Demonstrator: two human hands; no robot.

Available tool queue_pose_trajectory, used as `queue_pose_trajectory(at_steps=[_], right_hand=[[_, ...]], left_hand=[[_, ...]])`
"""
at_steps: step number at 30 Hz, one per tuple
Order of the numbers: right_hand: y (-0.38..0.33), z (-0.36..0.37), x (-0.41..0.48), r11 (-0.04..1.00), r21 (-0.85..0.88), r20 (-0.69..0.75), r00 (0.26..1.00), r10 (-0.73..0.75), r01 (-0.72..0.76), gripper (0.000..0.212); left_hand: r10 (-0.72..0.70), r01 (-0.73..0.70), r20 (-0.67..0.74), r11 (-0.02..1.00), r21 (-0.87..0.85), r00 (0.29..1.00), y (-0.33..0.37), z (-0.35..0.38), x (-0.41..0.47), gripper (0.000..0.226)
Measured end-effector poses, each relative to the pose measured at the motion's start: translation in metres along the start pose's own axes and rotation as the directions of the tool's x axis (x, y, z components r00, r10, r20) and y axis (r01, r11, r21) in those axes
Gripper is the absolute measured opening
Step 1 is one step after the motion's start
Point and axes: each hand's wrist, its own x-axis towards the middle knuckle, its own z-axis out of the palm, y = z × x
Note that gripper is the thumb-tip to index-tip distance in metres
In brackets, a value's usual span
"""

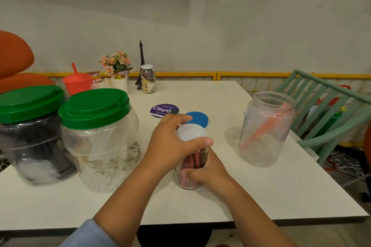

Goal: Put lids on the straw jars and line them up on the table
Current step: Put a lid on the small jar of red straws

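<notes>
- White table [261,196] — everything stands on it, and the person is at its near edge.
- Two large green-lidded jars [100,142] stand side by side at the left, both capped.
- Open jar [265,130] stands upright with its mouth up, orange straws leaning inside. It is well right of the hands and nearer the right one.
- Small jar [192,160] of red striped straws stands roughly upright at centre, between the hands.
- Left hand [170,144] grips the white lid [190,131] from above, fingers curled round its rim.
- Right hand [208,170] wraps the small jar's lower body.
- Blue lid [198,118] lies flat just behind the small jar — probably meant for the open jar.
</notes>
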Motion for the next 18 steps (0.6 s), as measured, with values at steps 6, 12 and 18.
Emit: queue_pose_trajectory(at_steps=[6,12,18], right_hand=[[0.001,-0.001,0.002,1.000,0.012,0.001,1.000,-0.022,0.022,0.073],[0.002,-0.001,0.003,0.999,0.015,0.002,0.999,-0.038,0.038,0.071],[0.001,0.000,0.003,1.000,0.007,0.011,1.000,0.001,-0.001,0.076]], left_hand=[[-0.012,0.008,-0.060,0.998,-0.056,0.998,-0.004,0.001,0.002,0.045],[-0.003,0.002,-0.004,0.990,-0.141,1.000,-0.007,-0.003,0.006,0.039],[-0.012,0.019,0.062,0.995,-0.100,0.998,-0.006,-0.010,0.009,0.033]])
